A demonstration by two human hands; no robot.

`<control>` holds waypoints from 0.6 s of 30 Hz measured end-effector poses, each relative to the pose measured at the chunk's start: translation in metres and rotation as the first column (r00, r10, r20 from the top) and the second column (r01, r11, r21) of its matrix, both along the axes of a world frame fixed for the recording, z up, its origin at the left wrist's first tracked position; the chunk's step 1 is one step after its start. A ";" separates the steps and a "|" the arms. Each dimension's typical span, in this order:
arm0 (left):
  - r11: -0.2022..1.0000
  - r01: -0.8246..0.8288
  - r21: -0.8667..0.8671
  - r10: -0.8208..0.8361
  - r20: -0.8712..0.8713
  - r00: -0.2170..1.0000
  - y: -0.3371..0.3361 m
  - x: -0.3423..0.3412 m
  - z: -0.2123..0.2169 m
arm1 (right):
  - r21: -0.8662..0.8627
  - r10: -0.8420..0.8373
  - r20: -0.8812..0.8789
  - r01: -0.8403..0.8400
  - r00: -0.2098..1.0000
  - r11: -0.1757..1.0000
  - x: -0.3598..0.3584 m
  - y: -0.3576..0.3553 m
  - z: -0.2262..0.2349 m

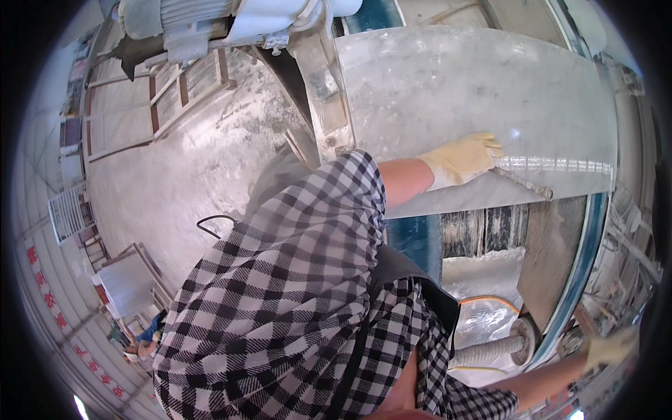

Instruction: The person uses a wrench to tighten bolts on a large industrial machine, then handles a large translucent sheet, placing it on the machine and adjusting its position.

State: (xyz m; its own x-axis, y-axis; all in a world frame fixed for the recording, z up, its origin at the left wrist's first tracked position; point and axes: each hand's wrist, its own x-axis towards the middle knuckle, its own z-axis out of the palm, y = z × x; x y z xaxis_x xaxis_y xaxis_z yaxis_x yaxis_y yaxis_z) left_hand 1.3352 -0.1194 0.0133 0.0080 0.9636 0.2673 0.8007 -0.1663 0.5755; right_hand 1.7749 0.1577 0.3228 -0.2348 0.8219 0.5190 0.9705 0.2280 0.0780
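A large pale grey, glossy stone slab lies flat on the machine bed. My left hand, in a cream rubber glove, is over the slab near its front edge. From under its fingers runs a thin, worn rod, pointing right and toward that edge; the fingers appear closed around its end. My right hand, gloved alike, reaches out at the far right beside metal machine parts. It is blurred and dark at the rim, so its fingers and anything in them cannot be made out.
A motor housing and a steel bracket stand at the slab's left. Blue rails, a ribbed roller and an orange hose lie below its front edge. A wooden frame rests on the wet floor.
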 end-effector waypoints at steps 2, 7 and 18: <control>1.000 0.010 -0.002 -0.010 -0.019 1.000 0.001 -0.001 0.001 | -0.262 -0.065 -0.508 -0.082 0.859 0.962 -0.056 -0.063 -0.060; 0.990 -0.039 0.137 0.050 -0.080 0.995 0.002 0.000 -0.006 | -0.688 -0.105 -0.420 -0.240 0.902 0.684 -0.125 -0.142 -0.127; 0.990 0.053 0.128 -0.074 0.165 0.983 0.004 -0.014 -0.019 | -0.689 -0.209 -0.601 -0.367 0.772 0.625 -0.167 -0.302 -0.183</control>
State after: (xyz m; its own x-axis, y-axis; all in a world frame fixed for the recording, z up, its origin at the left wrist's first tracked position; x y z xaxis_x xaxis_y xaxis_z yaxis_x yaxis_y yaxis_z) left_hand 1.3216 -0.1156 -0.0054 0.0128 0.9225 0.3857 0.6791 -0.2912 0.6738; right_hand 1.6082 -0.1439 0.1397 -0.2134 0.9531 -0.2144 0.7060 -0.0012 -0.7082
